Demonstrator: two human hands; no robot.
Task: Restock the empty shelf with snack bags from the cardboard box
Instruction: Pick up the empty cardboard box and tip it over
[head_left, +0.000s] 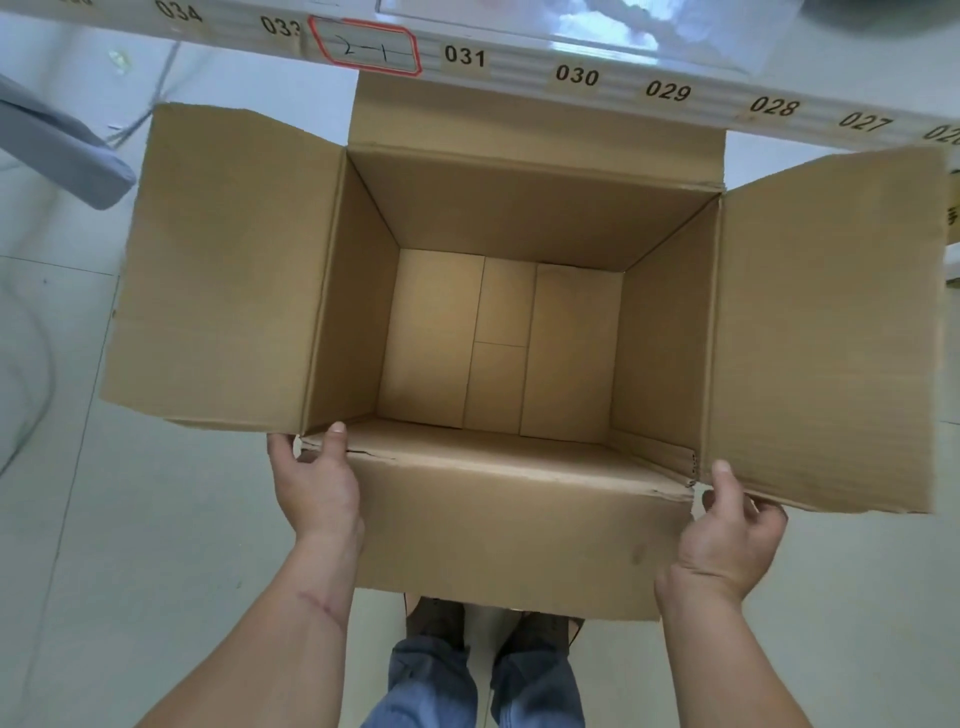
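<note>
An open cardboard box (498, 535) fills the middle of the view, its four flaps spread outward. Its inside is bare; no snack bags show in it. My left hand (317, 483) grips the near left corner, thumb over the rim and fingers under the left flap. My right hand (730, 525) grips the near right corner, thumb on the rim and fingers curled beneath the right flap. The white shelf edge (519, 60) runs across the top, with number labels from 034 down to 027 and a red-framed tag reading 2-1.
Pale tiled floor (130, 545) surrounds the box. A grey-blue cloth-covered shape (57, 150) lies at the upper left. My jeans and shoes (483, 670) show under the box's near side. Clear plastic (597, 26) lies on the shelf.
</note>
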